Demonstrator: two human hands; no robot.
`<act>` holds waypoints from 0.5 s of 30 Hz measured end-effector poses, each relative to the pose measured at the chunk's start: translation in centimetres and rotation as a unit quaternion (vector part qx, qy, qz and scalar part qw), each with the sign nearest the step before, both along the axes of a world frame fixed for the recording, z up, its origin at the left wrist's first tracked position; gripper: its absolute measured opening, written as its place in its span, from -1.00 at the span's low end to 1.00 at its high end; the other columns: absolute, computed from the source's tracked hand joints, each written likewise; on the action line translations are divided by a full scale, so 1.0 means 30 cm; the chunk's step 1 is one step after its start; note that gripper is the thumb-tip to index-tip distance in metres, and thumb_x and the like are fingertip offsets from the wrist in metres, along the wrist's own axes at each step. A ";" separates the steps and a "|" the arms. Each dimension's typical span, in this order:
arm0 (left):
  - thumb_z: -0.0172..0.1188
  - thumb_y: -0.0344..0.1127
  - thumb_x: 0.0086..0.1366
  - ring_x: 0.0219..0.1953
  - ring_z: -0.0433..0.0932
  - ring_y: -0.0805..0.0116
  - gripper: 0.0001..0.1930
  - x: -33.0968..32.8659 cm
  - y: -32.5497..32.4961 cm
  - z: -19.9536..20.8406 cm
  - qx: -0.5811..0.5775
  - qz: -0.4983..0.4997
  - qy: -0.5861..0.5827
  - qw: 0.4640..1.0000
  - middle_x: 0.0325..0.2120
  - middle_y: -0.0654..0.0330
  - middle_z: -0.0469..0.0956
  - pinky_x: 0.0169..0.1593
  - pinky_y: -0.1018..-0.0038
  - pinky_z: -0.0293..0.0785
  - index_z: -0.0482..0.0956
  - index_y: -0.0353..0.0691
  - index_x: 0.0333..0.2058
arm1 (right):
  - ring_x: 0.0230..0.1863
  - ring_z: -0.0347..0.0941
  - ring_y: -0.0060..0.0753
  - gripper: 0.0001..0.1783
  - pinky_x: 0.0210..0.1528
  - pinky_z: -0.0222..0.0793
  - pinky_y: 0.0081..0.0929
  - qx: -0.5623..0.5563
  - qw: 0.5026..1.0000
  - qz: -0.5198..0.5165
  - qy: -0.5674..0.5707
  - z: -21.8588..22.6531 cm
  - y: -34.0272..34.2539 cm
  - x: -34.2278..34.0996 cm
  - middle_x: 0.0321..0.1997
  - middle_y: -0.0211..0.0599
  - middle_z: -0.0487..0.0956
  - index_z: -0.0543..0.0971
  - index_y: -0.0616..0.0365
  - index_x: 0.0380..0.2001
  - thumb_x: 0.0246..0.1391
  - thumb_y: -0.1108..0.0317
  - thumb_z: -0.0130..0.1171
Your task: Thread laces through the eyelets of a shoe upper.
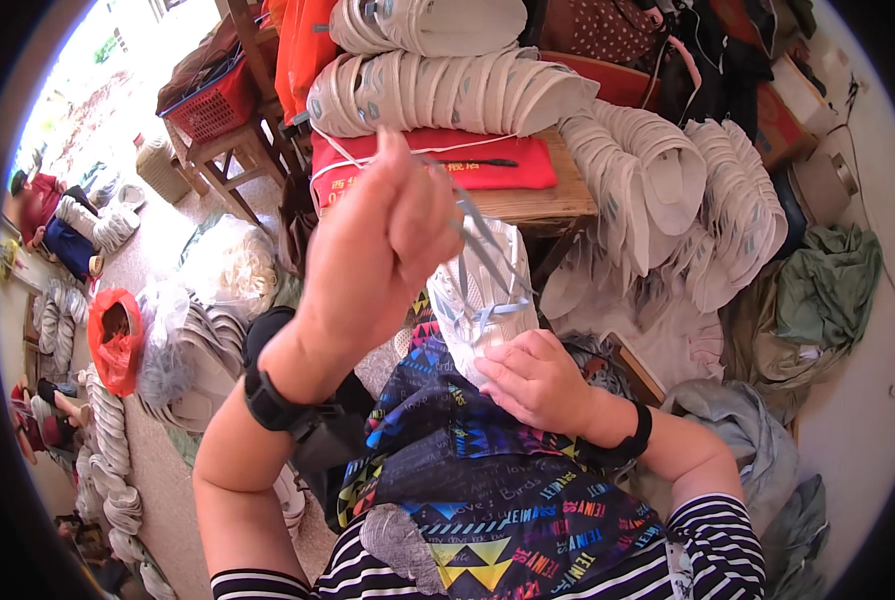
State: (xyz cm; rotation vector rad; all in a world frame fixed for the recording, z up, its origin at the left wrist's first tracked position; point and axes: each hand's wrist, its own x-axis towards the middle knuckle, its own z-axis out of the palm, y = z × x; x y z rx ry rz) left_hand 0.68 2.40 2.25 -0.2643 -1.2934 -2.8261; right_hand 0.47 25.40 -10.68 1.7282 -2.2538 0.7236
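Observation:
My left hand (380,235) is raised in front of the bench, its fingers closed. A grey-blue flat shoelace (488,240) runs from it down to a white shoe upper (468,280), which rests against my lap. The lace looks drawn up and partly crosses the shoe's opening. My right hand (543,385) grips the near end of the shoe, thumb and fingers pinched on its side. Some of the lace lies across the front of the shoe near my right fingers. My left fingertips are turned away, so their exact hold is hidden.
A wooden bench (568,190) ahead bears a red cloth (518,172) with a thin black tool (483,162) on it. Rows of nested white shoe uppers (438,95) lie behind and hang at right. On the left floor are a red plastic bag (116,340) and bundled uppers; people sit beyond.

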 end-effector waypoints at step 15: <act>-0.29 -0.08 0.56 -0.65 0.03 0.55 -0.47 0.043 0.008 -0.046 -0.127 0.116 0.058 0.983 -0.68 0.35 0.14 -0.50 0.57 0.07 0.21 -0.12 -0.66 | -0.34 0.53 -0.05 -0.84 -0.35 0.43 -0.17 -0.029 0.975 -0.156 -0.154 0.028 -0.018 -0.124 -0.34 -0.20 0.54 0.46 0.13 -0.31 0.03 0.42 0.21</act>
